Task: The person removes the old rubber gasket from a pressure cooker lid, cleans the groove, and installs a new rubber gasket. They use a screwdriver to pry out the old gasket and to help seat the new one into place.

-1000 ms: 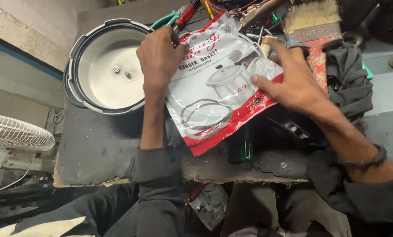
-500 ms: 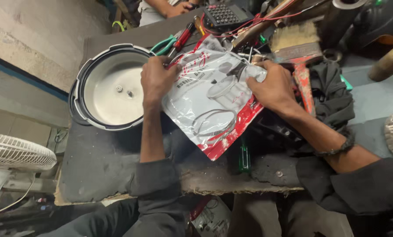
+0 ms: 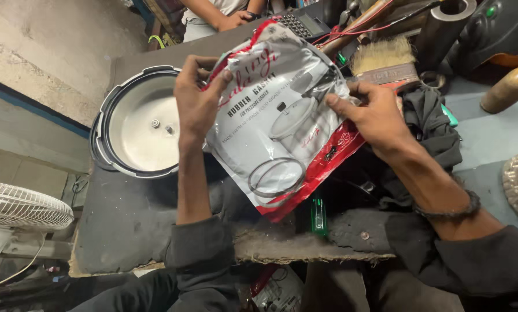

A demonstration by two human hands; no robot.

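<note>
Both hands grasp a silver-and-red gasket packet [image 3: 282, 124] above the bench: left hand [image 3: 196, 101] at nine o'clock, right hand [image 3: 374, 115] at three. The packet partly hides the pot lid [image 3: 137, 124].

I looked down on a dark, worn surface [image 3: 132, 225] with a frayed, ragged front edge. Toward its left end sat a round metal pressure-cooker lid [image 3: 137, 124], turned inner side up. Near the front edge lay a small green lighter [image 3: 318, 216]. A crumpled black cloth [image 3: 432, 124] was heaped on the right part, and behind it rested a flat bristle brush [image 3: 386, 60], close to a calculator [image 3: 302, 24] and a tangle of red wires [image 3: 357, 32].
</note>
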